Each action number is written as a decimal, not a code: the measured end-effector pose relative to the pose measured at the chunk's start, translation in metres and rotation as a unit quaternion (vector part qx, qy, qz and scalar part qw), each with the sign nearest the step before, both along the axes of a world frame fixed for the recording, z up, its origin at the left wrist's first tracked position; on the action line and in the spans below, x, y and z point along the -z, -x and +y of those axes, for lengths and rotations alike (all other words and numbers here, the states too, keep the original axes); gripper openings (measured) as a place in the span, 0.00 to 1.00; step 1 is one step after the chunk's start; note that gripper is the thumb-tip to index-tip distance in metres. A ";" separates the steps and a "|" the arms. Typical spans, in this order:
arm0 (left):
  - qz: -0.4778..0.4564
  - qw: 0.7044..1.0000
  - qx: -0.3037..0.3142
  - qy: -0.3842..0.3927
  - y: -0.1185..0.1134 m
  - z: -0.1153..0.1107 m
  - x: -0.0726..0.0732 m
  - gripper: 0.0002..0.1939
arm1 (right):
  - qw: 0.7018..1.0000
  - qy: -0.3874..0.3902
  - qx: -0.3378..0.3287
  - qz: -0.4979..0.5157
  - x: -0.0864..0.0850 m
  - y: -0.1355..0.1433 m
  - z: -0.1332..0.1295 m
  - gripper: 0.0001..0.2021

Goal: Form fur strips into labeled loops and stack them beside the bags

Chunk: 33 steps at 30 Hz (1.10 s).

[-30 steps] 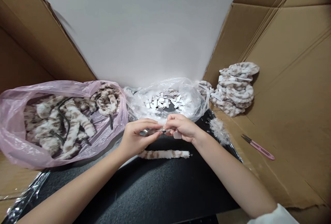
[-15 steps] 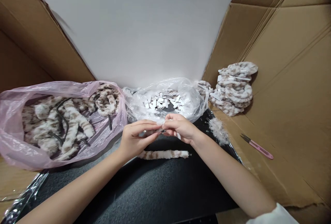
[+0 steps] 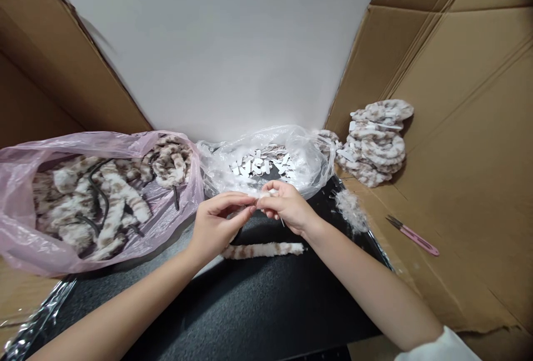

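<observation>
My left hand (image 3: 220,217) and my right hand (image 3: 287,206) meet above the black mat (image 3: 233,300), fingertips pinched together. Between them is a small white fuzzy piece (image 3: 263,195), mostly covered by the fingers. A thin white edge, possibly a tag, pokes out below the right fingers. Under the hands lies a furry white-and-brown strip (image 3: 266,250), its left end partly behind my left hand. A dark curved bit shows just below the left fingers; I cannot tell what it joins.
A pink plastic bag (image 3: 166,233) of furry pieces with black cords is at left. Behind the hands, a clear bag (image 3: 308,155) holds white tags (image 3: 252,165). Stacked furry loops (image 3: 378,150), fluff (image 3: 352,211) and pink-handled thread snips (image 3: 416,239) are at right, beside cardboard walls (image 3: 466,128).
Both hands have shifted slightly up and left, with the right fingers turning around the white fuzzy piece. The white flat edge under the right hand now shows as a thin line.
</observation>
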<state>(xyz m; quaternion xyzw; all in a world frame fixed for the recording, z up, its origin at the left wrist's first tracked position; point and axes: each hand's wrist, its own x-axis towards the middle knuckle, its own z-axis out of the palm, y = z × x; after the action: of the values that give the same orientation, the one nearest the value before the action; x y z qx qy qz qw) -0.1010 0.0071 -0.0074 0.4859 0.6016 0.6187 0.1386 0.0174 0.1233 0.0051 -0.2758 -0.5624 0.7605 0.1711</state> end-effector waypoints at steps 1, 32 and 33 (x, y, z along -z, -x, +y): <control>-0.019 1.000 -0.001 0.003 -0.001 0.000 -0.001 0.05 | 1.000 0.001 -0.003 -0.003 0.000 0.000 0.000 0.10; -0.099 0.871 0.347 0.332 0.023 -0.001 -0.015 0.23 | 0.921 -0.381 -0.081 0.009 -0.008 -0.010 0.006 0.02; -0.069 0.881 0.339 0.323 0.022 -0.001 -0.015 0.23 | 0.924 -0.375 -0.079 0.006 -0.006 -0.010 0.006 0.02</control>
<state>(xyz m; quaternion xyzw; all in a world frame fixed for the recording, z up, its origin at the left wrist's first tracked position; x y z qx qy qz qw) -0.1231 0.0062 0.0075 0.5450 0.5551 0.3371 0.5303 0.0271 0.1297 0.0115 -0.1416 -0.8253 0.5067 0.2052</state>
